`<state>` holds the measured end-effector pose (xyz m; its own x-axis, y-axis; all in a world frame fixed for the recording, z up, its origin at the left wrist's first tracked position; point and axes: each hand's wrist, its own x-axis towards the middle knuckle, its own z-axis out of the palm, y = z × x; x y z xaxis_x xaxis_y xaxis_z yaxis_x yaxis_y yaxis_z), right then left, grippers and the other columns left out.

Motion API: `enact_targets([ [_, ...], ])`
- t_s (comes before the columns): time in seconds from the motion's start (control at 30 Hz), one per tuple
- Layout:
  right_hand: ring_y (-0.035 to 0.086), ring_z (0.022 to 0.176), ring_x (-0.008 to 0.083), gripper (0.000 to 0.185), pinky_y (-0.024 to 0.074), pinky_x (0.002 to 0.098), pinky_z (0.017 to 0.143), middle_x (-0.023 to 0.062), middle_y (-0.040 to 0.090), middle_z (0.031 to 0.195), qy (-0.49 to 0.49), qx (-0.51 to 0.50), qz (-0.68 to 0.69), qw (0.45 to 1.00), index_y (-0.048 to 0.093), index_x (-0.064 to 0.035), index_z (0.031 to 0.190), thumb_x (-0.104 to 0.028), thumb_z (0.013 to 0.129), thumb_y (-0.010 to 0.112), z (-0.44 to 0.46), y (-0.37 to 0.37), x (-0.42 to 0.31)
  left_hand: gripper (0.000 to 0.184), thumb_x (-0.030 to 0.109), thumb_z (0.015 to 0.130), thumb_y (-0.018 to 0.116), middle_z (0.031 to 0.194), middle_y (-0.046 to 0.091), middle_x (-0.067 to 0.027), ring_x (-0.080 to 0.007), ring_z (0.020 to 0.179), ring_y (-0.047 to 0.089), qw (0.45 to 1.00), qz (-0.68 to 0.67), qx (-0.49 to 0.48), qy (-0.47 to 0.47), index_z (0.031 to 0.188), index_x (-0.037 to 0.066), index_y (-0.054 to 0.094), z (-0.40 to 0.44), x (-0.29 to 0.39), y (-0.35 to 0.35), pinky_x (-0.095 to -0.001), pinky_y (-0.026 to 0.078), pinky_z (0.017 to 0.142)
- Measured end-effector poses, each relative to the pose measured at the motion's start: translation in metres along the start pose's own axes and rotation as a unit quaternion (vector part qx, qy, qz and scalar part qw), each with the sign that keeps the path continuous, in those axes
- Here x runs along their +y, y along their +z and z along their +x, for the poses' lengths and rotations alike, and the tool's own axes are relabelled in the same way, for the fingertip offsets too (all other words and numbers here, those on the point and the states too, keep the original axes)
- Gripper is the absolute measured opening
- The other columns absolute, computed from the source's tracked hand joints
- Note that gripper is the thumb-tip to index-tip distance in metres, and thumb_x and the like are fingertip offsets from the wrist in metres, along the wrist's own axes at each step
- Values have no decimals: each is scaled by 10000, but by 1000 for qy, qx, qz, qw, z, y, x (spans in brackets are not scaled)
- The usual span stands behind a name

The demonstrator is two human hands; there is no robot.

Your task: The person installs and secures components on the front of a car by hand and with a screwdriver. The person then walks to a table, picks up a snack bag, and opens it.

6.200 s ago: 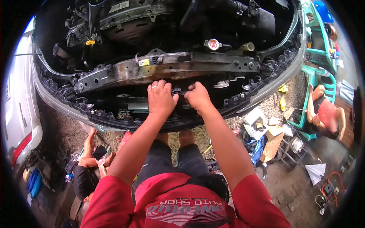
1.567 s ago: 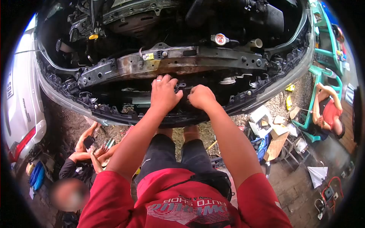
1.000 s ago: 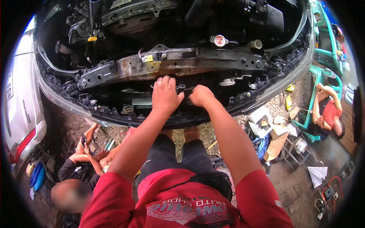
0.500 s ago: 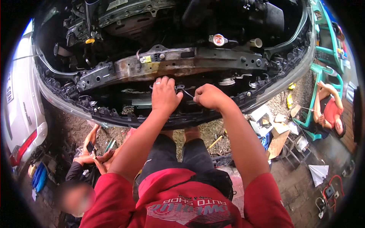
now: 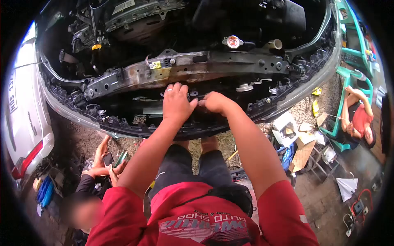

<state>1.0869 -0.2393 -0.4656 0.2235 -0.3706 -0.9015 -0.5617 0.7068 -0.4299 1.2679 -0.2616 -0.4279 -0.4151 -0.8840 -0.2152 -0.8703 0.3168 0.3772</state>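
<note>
In the head view, my left hand (image 5: 177,102) lies with its fingers curled over a small dark metal bracket (image 5: 193,94) just below the radiator support bar (image 5: 193,73). A ring shows on one finger, and the fingertips are partly hidden. Close beside its thumb, my right hand (image 5: 215,102) is closed, knuckles up, at the same bracket. The thin metal tool it grips is almost wholly covered by the fingers. The support bar is grey with rusty brown patches and carries a yellow label (image 5: 156,64).
A radiator cap (image 5: 233,42) and a yellow-handled dipstick (image 5: 96,47) stand in the engine bay. The bumper edge (image 5: 172,133) curves before me. A white car (image 5: 30,110) is at left. People sit on both sides. Cardboard (image 5: 303,153) and a green chair (image 5: 342,102) are at right.
My right hand has moved left and slightly inward, up to my left thumb. The thin tool's shaft, visible between the hands before, is now mostly hidden. My left hand stays in place.
</note>
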Motion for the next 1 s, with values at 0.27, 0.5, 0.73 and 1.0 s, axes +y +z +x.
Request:
enact_targets([
  [0.27, 695, 806, 186, 239, 536, 377, 798, 90, 771, 837, -44, -37, 102, 993, 821, -37, 904, -228, 978, 698, -22, -13, 5, 394, 300, 749, 832, 1063, 642, -163, -384, 1093, 603, 1000, -4, 15, -9, 993, 29, 684, 1, 0, 4, -478, 517, 979],
  [0.5, 687, 799, 186, 248, 520, 367, 794, 81, 767, 821, -40, -52, 73, 995, 821, -44, 901, -240, 980, 691, -24, -10, 0, 343, 305, 776, 791, 1084, 643, -145, -363, 1138, 605, 1000, -3, -8, -27, 975, 43, 696, 0, -3, 5, -462, 483, 1055],
  [0.73, 710, 809, 188, 254, 531, 348, 786, 87, 781, 838, -22, -46, 116, 992, 822, -36, 901, -232, 982, 683, -14, -7, 13, 346, 311, 790, 785, 1106, 643, -147, -364, 1156, 601, 1000, -5, -13, -25, 987, 40, 699, 0, -3, 4, -462, 482, 1059],
  [1.0, 729, 836, 181, 230, 548, 357, 792, 97, 782, 834, -34, -58, 90, 994, 825, -37, 904, -205, 978, 686, -12, 0, 6, 349, 313, 794, 786, 1123, 646, -144, -360, 1168, 598, 999, 22, -30, -19, 995, 38, 709, 1, -3, 3, -455, 485, 1058],
])
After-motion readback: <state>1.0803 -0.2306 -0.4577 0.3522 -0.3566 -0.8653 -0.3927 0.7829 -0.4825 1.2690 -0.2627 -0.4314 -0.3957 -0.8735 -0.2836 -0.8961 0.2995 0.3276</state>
